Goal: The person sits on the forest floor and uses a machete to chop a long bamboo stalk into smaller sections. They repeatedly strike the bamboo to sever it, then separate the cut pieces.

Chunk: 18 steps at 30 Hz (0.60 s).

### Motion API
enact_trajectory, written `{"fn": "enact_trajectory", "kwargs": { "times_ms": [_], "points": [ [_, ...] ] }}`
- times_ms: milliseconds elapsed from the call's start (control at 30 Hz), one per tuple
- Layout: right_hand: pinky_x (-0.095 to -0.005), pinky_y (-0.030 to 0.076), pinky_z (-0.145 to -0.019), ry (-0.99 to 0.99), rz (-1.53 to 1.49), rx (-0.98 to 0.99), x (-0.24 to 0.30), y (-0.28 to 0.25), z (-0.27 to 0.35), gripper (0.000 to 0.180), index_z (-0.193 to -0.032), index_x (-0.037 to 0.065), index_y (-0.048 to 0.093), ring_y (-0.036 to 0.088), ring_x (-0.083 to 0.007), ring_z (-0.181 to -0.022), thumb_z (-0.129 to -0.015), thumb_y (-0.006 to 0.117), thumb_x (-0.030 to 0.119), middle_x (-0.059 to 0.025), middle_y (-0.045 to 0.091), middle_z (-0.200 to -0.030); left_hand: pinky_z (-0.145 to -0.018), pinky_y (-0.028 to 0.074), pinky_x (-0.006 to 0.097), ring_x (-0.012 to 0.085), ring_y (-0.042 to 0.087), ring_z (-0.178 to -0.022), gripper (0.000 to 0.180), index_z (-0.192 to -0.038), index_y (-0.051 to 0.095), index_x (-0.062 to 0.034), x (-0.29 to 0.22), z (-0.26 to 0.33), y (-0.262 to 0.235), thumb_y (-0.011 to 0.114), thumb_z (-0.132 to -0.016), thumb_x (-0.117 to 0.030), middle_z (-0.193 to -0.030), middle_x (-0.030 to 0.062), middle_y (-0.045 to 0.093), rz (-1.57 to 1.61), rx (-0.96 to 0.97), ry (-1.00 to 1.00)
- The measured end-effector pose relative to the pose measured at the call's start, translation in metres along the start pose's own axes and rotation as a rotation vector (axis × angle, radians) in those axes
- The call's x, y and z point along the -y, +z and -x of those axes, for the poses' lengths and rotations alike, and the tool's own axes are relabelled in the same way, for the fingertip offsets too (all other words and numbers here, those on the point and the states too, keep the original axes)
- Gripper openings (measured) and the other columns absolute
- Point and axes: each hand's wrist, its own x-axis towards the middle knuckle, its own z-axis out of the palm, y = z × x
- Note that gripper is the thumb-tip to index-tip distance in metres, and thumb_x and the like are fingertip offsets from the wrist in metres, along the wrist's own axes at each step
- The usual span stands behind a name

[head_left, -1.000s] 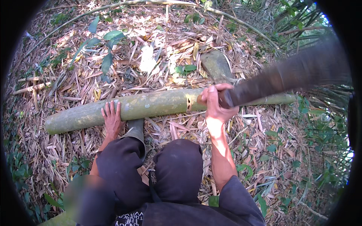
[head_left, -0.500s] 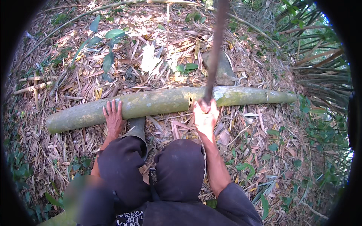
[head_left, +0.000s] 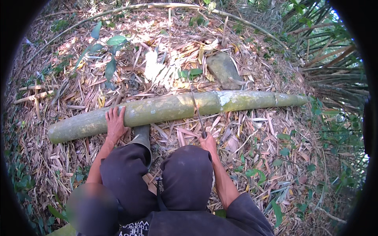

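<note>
A thick green bamboo pole [head_left: 165, 110] lies across the leaf-covered ground in front of me. My left hand [head_left: 115, 125] rests flat on top of the pole near its left part, fingers spread. My right hand [head_left: 207, 142] grips the handle of a long thin blade [head_left: 195, 106], seen edge-on, whose tip end lies across the pole near its middle. My knees in dark trousers and a green rubber boot [head_left: 141, 138] sit just below the pole.
A flat grey stone [head_left: 223, 69] lies behind the pole. A thin curved stem [head_left: 130, 8] arcs along the far side. Small leafy saplings [head_left: 109, 51] stand at the back left, palm fronds [head_left: 334, 67] at the right. Dry leaves cover the ground.
The blade swung from raised at the right, through upright, down onto the pole's middle. My right hand dropped toward my knee. My left hand stayed on the pole.
</note>
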Motion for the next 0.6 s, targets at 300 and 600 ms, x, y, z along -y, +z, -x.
{"fn": "enact_trajectory", "kwargs": {
  "times_ms": [300,600],
  "points": [
    [-0.0242,0.043,-0.048,-0.447,-0.762,-0.459,0.158,-0.094,0.006,0.010,-0.094,0.000,0.053,0.052,-0.0108,-0.053,-0.087,0.058,0.003,-0.0041,0.056,-0.065,-0.107,0.021,0.066,0.0396,0.029,-0.135,0.123,-0.145,0.029,-0.0207,0.013,-0.012,-0.010,0.092,-0.041,-0.034,-0.144,0.0126,0.033,-0.078,0.149,-0.056],
    [-0.0364,0.050,-0.067,0.112,-0.372,-0.186,0.014,0.020,-0.001,0.017,-0.079,-0.001,0.064,0.064,-0.0270,-0.073,-0.085,0.060,0.015,-0.0132,0.064,-0.071,-0.108,0.020,0.065,0.0400,0.027,-0.136,0.121,-0.146,0.028,-0.0209,0.001,-0.007,-0.005,0.092,-0.044,-0.033,-0.146,0.0124,0.032,-0.058,0.182,-0.061]
  ]
}}
